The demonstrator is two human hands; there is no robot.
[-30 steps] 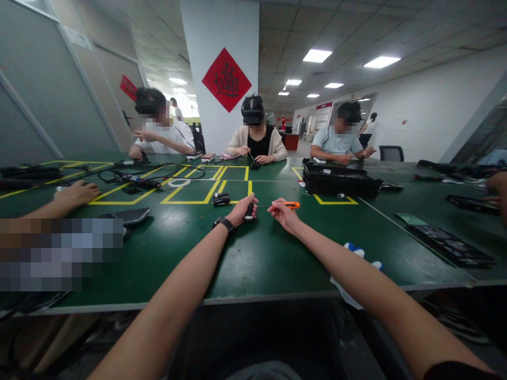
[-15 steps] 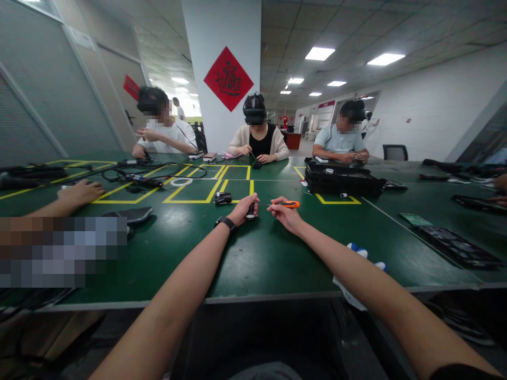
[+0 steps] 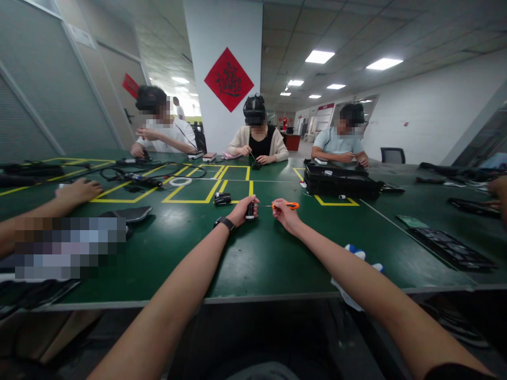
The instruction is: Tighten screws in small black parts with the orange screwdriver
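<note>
My left hand (image 3: 242,211), with a black band at its wrist, is closed around a small black cylinder (image 3: 250,212) that has a pale lower end; what it is I cannot tell. To the right, my right hand (image 3: 285,215) grips a screwdriver with an orange and black handle (image 3: 292,206). Its thin shaft points left toward the cylinder, and whether the tip touches it is too small to make out. Just beyond my left hand lies a black cylindrical part (image 3: 222,198) on the green table (image 3: 253,258).
A black case (image 3: 343,182) stands at the back right, and a flat black panel (image 3: 455,245) lies further right. Blue and white gloves (image 3: 352,295) hang at the table edge under my right forearm. Cables (image 3: 142,178) and a co-worker's hand (image 3: 79,192) are on the left. Several people sit around.
My right hand has drawn slightly right, and the screwdriver handle now sits deeper in its fingers. The left hand keeps its hold on the black cylinder, nearly still.
</note>
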